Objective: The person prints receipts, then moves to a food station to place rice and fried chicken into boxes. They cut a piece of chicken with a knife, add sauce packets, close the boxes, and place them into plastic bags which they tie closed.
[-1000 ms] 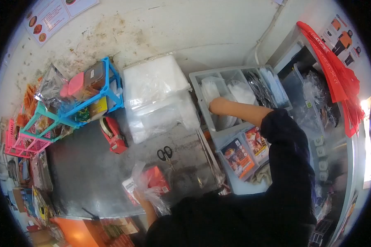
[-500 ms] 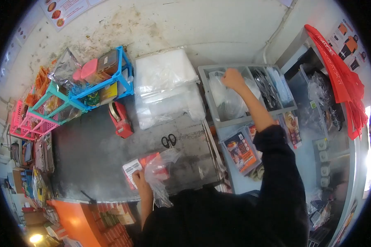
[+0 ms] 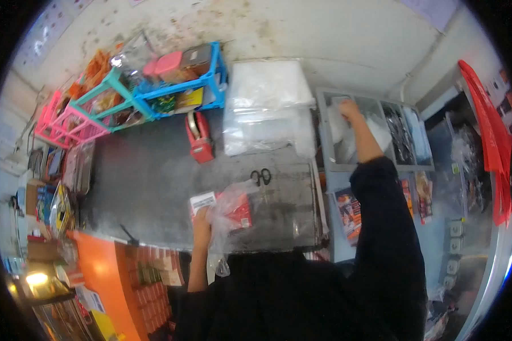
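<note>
My left hand [image 3: 202, 220] is closed on the edge of a flat red packet [image 3: 242, 215] with a white printed label [image 3: 203, 200]. A clear plastic bag [image 3: 226, 211] drapes over the packet and hangs down beside that hand. Scissors with black handles [image 3: 261, 177] lie on the dark worktop just beyond. My right hand [image 3: 349, 109] reaches into the left compartment of a grey divided bin [image 3: 340, 168], among clear plastic bags [image 3: 344, 149]. Its fingers are curled together; what they hold, if anything, is hidden.
A red tape dispenser [image 3: 200, 145] and stacked clear plastic bags [image 3: 270, 119] stand on the dark worktop [image 3: 145, 182]. Blue, green and pink baskets [image 3: 179, 106] line the wall. Black cutlery-like items [image 3: 401, 136] fill another bin compartment. Red bags [image 3: 492, 148] hang at right.
The view has shifted, so the worktop things appear further right and mostly higher. My right hand is still in the bin's left compartment, and my left still holds the packet.
</note>
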`<control>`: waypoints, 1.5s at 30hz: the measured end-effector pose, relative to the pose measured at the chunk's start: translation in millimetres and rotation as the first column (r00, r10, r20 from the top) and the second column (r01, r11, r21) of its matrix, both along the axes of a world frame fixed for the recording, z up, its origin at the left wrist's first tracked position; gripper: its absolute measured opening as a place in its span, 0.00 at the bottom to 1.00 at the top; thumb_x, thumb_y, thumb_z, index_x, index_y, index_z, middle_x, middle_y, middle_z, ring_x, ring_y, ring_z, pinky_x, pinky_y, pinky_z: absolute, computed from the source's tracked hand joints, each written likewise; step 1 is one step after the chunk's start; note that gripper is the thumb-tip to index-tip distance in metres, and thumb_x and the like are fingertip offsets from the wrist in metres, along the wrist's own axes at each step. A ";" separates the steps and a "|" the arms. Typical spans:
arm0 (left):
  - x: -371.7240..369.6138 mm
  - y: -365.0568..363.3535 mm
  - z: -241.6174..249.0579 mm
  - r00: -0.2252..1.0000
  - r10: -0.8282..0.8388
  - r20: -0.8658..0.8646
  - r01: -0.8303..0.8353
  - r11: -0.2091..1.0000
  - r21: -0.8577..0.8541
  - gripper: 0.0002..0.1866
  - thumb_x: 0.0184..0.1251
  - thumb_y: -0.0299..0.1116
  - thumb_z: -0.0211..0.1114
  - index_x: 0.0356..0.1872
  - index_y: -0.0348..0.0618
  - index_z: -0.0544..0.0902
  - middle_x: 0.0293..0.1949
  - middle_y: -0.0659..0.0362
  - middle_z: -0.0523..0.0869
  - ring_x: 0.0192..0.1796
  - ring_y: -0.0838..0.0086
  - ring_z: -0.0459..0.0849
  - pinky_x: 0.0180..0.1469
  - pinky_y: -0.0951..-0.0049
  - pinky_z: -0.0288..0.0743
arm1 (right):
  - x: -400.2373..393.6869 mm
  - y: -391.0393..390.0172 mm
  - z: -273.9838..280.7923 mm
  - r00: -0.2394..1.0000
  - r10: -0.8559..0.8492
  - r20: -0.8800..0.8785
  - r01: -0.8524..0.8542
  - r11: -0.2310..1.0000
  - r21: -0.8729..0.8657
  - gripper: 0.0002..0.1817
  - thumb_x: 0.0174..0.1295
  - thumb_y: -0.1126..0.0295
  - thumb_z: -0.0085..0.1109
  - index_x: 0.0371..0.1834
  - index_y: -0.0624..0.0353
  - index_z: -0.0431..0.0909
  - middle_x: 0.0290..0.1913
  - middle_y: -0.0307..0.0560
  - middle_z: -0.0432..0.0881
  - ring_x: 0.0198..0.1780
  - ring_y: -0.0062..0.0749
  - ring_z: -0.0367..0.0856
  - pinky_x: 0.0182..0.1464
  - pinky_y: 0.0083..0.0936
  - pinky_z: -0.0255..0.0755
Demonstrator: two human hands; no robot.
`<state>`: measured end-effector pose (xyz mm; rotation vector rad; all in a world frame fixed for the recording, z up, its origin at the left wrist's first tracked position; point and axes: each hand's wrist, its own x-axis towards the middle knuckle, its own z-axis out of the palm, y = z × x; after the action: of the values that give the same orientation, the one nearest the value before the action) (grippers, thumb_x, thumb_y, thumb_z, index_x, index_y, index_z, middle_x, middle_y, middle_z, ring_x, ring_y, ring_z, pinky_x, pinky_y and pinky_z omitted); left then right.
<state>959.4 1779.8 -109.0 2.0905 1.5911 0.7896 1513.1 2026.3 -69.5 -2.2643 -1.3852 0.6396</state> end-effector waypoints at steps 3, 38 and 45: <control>2.1 2.2 7.6 0.979 0.160 0.128 -0.110 0.938 -0.329 0.14 0.62 0.35 0.50 0.41 0.36 0.77 0.42 0.48 0.79 0.48 0.56 0.75 0.52 0.66 0.67 | 16.5 -0.8 -5.8 0.967 -0.081 -0.243 0.133 0.969 0.206 0.04 0.50 0.73 0.46 0.25 0.59 0.70 0.19 0.49 0.75 0.19 0.32 0.75 0.21 0.32 0.69; -24.8 42.3 33.0 0.791 -0.606 0.081 0.603 0.795 0.056 0.15 0.46 0.21 0.57 0.39 0.37 0.78 0.44 0.48 0.78 0.44 0.55 0.77 0.44 0.66 0.71 | -502.5 -377.8 -9.0 0.151 -0.227 -0.962 0.770 0.637 -0.030 0.11 0.60 0.73 0.53 0.44 0.65 0.77 0.34 0.36 0.74 0.35 0.18 0.72 0.39 0.16 0.69; -19.0 118.4 33.6 0.409 -0.912 0.020 0.912 0.409 -0.037 0.17 0.50 0.30 0.62 0.44 0.41 0.79 0.45 0.50 0.80 0.46 0.63 0.79 0.48 0.67 0.70 | -502.7 -319.9 -9.3 0.912 -0.257 -0.318 0.368 0.857 0.360 0.04 0.61 0.75 0.44 0.35 0.63 0.63 0.28 0.59 0.75 0.33 0.48 0.75 0.37 0.38 0.68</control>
<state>940.4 1898.3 -75.3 2.4333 0.2024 0.3024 1010.4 1706.4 -78.7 -1.9211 -0.8903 0.4579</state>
